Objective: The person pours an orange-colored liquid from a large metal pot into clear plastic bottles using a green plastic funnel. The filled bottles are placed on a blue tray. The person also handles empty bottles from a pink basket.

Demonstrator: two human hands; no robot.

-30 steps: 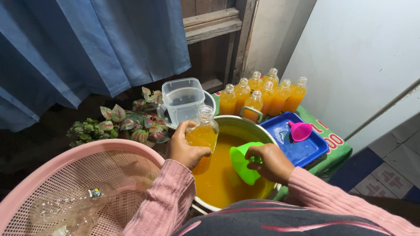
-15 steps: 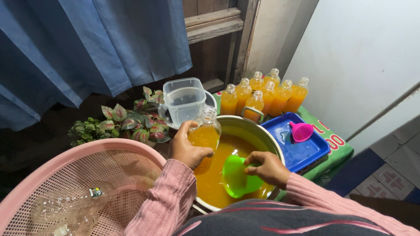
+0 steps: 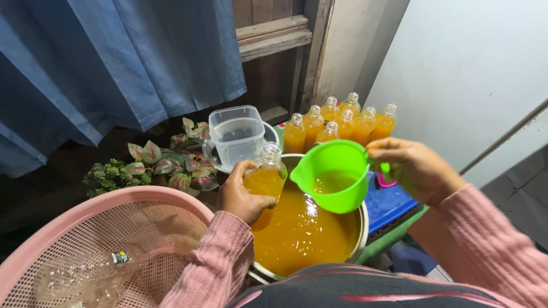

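Observation:
My left hand (image 3: 242, 197) grips a clear plastic bottle (image 3: 265, 177), partly filled with orange liquid and uncapped, held over a large metal pot (image 3: 362, 239) of the same orange liquid (image 3: 302, 234). My right hand (image 3: 414, 168) holds a green plastic cup (image 3: 334, 182) by its handle, raised above the pot beside the bottle's mouth, with some orange liquid in it and its spout turned toward the bottle.
Several filled orange bottles (image 3: 339, 122) stand behind the pot. A clear plastic jug (image 3: 237, 137) sits at the back left beside leafy plants (image 3: 157, 165). A pink mesh basket (image 3: 97, 251) with empty clear bottles (image 3: 85, 279) is at left. A blue tray (image 3: 391, 202) lies under my right hand.
My right hand dipped the green cup into the pot, then lifted it out with liquid and brought it up beside the bottle. The left hand kept the bottle in place.

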